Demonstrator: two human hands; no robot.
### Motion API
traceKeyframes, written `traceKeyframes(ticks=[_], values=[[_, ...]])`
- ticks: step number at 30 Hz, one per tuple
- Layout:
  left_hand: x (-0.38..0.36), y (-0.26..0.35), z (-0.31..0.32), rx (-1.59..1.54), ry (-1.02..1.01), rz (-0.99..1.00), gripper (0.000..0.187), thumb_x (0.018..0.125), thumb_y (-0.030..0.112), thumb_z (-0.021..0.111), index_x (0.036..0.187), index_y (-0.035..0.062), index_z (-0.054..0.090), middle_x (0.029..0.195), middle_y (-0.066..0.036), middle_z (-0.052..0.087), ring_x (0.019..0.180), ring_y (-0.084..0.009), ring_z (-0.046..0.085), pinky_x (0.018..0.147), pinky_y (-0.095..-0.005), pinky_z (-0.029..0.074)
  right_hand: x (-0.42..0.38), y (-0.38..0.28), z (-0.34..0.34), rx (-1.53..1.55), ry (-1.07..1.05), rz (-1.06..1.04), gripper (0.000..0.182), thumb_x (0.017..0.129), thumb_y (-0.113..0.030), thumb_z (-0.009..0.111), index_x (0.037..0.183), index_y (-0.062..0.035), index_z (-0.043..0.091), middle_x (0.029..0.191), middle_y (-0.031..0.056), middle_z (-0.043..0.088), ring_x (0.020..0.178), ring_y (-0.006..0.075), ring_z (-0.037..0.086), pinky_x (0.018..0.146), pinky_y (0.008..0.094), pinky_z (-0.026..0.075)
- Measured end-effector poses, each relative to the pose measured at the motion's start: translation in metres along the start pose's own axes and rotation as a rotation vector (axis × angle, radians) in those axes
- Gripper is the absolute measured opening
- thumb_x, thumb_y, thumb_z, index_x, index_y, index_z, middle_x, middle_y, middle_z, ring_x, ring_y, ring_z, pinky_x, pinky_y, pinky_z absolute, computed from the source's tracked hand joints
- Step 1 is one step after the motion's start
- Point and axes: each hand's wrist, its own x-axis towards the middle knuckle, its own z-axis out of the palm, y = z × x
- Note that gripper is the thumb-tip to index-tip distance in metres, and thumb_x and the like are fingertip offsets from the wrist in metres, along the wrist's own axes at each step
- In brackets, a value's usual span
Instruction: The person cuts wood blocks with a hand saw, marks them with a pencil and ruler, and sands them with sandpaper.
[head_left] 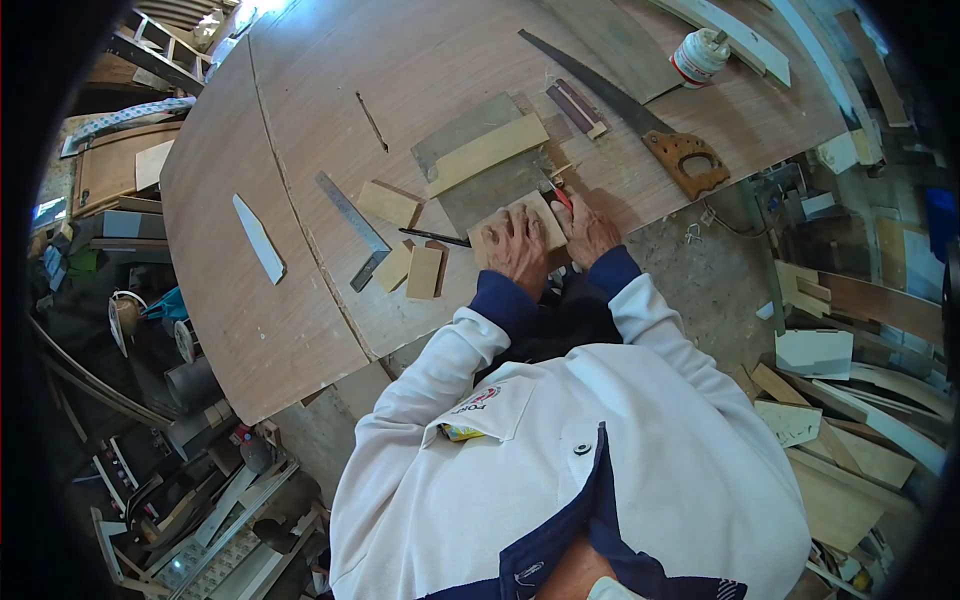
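Note:
My left hand lies over a small rectangular wood block at the near edge of the table, its fingers spread flat on top. Beside it, my right hand is closed around a slim red tool; its exact kind is too small to make out. Just beyond my hands, a pale wood strip rests on a grey board. A black pencil-like stick points toward my left hand. Small wood blocks and a try square lie to the left.
A handsaw with a wooden handle lies at right, near a dark wood piece and a white jar. A white blade-shaped piece lies on the left of the table. Wood offcuts are piled on the right.

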Motion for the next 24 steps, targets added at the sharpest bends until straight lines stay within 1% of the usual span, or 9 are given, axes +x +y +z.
traceKeyframes(ticks=[2, 6, 8, 9, 14, 16, 18, 20, 24], values=[[-0.002, 0.001, 0.002, 0.011, -0.019, -0.027, 0.052, 0.082, 0.019, 0.053, 0.129, -0.0015, 0.046, 0.135, -0.018, 0.045, 0.124, -0.037, 0.044, 0.098, -0.053, 0.035, -0.004, 0.007, -0.001, -0.123, -0.061, 0.044, 0.048, 0.096, -0.045, 0.039, 0.093, -0.0004, 0.056, 0.094, 0.0293, 0.061, 0.093, 0.0465, 0.058, 0.08, 0.0503, 0.044], [-0.005, 0.0, 0.003, -0.033, -0.003, -0.026, 0.056, 0.08, 0.019, 0.055, 0.13, -0.0017, 0.045, 0.134, -0.018, 0.045, 0.124, -0.0373, 0.044, 0.1, -0.05, 0.036, -0.027, 0.029, -0.009, 0.124, -0.002, -0.038, 0.047, 0.097, -0.042, 0.039, 0.098, 0.0004, 0.057, 0.094, 0.0289, 0.062, 0.092, 0.0462, 0.058, 0.078, 0.0483, 0.045], [-0.001, -0.005, 0.0, -0.112, 0.041, -0.007, 0.052, 0.08, 0.016, 0.055, 0.128, -0.0021, 0.047, 0.13, -0.019, 0.05, 0.12, -0.0382, 0.048, 0.098, -0.0466, 0.04, -0.035, 0.02, -0.018, 0.2, 0.027, -0.053, 0.047, 0.097, -0.041, 0.039, 0.1, 0.0011, 0.058, 0.093, 0.0286, 0.062, 0.092, 0.0458, 0.058, 0.077, 0.0467, 0.046], [0.001, -0.007, -0.003, -0.112, 0.042, -0.008, 0.052, 0.08, 0.016, 0.055, 0.128, -0.0021, 0.047, 0.13, -0.019, 0.05, 0.12, -0.0382, 0.048, 0.098, -0.0466, 0.04, -0.037, 0.013, -0.02, 0.254, -0.031, -0.037, 0.047, 0.098, -0.041, 0.038, 0.1, 0.002, 0.058, 0.092, 0.0284, 0.062, 0.091, 0.0455, 0.058, 0.076, 0.0451, 0.045], [0.013, -0.013, -0.01, -0.076, -0.025, -0.007, 0.037, 0.08, 0.011, 0.053, 0.114, -0.0038, 0.053, 0.111, -0.021, 0.063, 0.102, -0.0337, 0.061, 0.085, -0.0403, 0.05, -0.04, 0.012, 0.001, 0.425, -0.106, -0.009, 0.048, 0.1, -0.039, 0.036, 0.096, 0.0038, 0.058, 0.085, 0.0276, 0.06, 0.087, 0.0451, 0.058, 0.072, 0.0426, 0.044], [0.019, -0.013, -0.019, -0.089, -0.077, -0.02, 0.036, 0.079, 0.01, 0.052, 0.112, -0.0041, 0.053, 0.11, -0.021, 0.063, 0.1, -0.0327, 0.062, 0.083, -0.0392, 0.051, -0.042, 0.015, 0.006, 0.413, -0.056, -0.103, 0.048, 0.1, -0.04, 0.036, 0.094, 0.0029, 0.057, 0.084, 0.028, 0.059, 0.087, 0.0466, 0.056, 0.071, 0.0444, 0.044], [0.02, -0.011, -0.02, -0.111, -0.131, -0.029, 0.035, 0.079, 0.01, 0.052, 0.111, -0.0045, 0.054, 0.109, -0.022, 0.063, 0.098, -0.0317, 0.064, 0.082, -0.038, 0.051, -0.047, 0.017, 0.008, 0.395, -0.041, -0.099, 0.048, 0.1, -0.04, 0.035, 0.094, 0.0023, 0.057, 0.085, 0.0285, 0.059, 0.088, 0.0474, 0.056, 0.072, 0.0456, 0.044], [0.018, -0.01, -0.017, -0.067, -0.056, -0.009, 0.034, 0.078, 0.009, 0.052, 0.109, -0.0048, 0.055, 0.107, -0.022, 0.064, 0.096, -0.0319, 0.064, 0.079, -0.0381, 0.052, -0.046, 0.015, 0.009, 0.374, -0.024, -0.098, 0.047, 0.1, -0.04, 0.035, 0.093, 0.0017, 0.056, 0.085, 0.029, 0.06, 0.089, 0.0482, 0.056, 0.072, 0.0469, 0.044], [0.021, -0.012, -0.017, -0.071, -0.052, 0.002, 0.032, 0.078, 0.008, 0.052, 0.107, -0.0047, 0.055, 0.105, -0.022, 0.064, 0.095, -0.0321, 0.064, 0.078, -0.039, 0.053, -0.042, 0.008, 0.01, 0.201, 0.047, -0.091, 0.048, 0.1, -0.041, 0.033, 0.094, 0.0, 0.056, 0.086, 0.0306, 0.06, 0.086, 0.0503, 0.055, 0.072, 0.0518, 0.044]])
